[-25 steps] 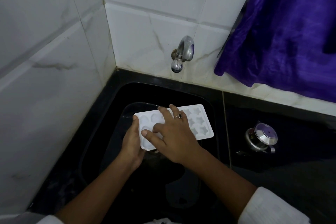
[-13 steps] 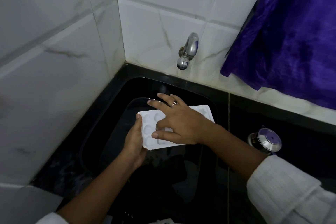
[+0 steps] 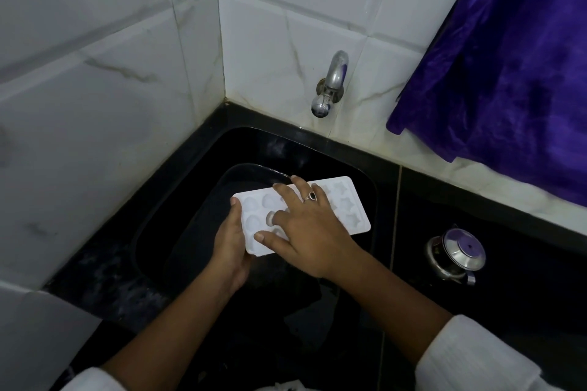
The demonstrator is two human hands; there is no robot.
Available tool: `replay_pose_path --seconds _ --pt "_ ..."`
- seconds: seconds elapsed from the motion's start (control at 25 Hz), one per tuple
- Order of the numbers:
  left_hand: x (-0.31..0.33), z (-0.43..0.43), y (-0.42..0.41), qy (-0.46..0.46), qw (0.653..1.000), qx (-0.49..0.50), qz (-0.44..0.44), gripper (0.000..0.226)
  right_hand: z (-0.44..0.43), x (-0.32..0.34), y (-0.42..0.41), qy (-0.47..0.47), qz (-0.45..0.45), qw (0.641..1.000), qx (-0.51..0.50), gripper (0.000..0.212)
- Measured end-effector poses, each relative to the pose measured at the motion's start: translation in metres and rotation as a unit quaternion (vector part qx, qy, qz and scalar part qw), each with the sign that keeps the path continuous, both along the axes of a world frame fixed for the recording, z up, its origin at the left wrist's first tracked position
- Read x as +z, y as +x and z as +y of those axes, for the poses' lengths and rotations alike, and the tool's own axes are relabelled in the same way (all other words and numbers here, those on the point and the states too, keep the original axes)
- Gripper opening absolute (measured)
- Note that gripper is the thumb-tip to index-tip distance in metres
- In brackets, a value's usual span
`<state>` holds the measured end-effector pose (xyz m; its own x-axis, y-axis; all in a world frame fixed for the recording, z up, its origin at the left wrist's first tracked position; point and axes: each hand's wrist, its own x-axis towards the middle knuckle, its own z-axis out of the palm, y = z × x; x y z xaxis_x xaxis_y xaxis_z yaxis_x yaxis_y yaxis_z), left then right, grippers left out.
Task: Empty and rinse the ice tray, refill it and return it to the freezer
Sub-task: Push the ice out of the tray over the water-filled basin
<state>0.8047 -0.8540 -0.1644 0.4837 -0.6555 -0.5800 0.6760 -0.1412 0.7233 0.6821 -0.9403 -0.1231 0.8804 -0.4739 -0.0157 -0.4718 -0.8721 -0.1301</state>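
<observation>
Holding the white ice tray (image 3: pixel 346 200) over the black sink (image 3: pixel 254 143), cavities up; gripping its near-left end with the left hand (image 3: pixel 230 247), thumb on the short edge, palm wrapped underneath; pressing on top with the right hand (image 3: pixel 308 232), fingers straight and spread across the cavities, ring (image 3: pixel 312 196) showing; above, on the white tiled wall (image 3: pixel 95 105), a steel tap (image 3: pixel 332 82); off right, a purple cloth (image 3: pixel 508 73) hanging over the tiles, and a small lidded steel pot (image 3: pixel 457 255) on the black counter (image 3: pixel 524 263).

A small steel pot (image 3: pixel 455 255) with a lid stands on the black counter (image 3: pixel 540 282) near its back edge, below a purple cloth (image 3: pixel 508 73) hanging against the white tiled wall (image 3: pixel 95 105).
</observation>
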Motion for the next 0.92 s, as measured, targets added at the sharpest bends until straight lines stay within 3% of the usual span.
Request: replay_pose_path --seconds 0.2,0.28,0.44,0.72,0.92 --pt "0.000 0.009 0.001 0.003 1.000 -0.009 -0.011 0.065 0.010 0.003 -0.013 0.138 -0.072 0.986 -0.051 0.055" --pt "-0.002 0.012 0.008 -0.001 1.000 -0.008 -0.015 0.069 0.003 0.001 -0.026 0.113 -0.123 0.984 -0.060 0.045" --pt "-0.004 0.012 0.013 -0.002 0.999 0.000 -0.035 0.066 -0.006 0.001 -0.035 0.029 -0.110 0.991 -0.075 0.024" --pt "-0.003 0.014 0.011 0.000 0.999 -0.016 -0.047 0.066 -0.008 0.008 -0.022 0.023 -0.094 0.993 -0.064 0.033" --pt "-0.001 0.013 0.005 0.003 0.999 -0.024 -0.027 0.064 0.000 0.010 -0.007 0.036 -0.033 0.995 -0.089 0.032"
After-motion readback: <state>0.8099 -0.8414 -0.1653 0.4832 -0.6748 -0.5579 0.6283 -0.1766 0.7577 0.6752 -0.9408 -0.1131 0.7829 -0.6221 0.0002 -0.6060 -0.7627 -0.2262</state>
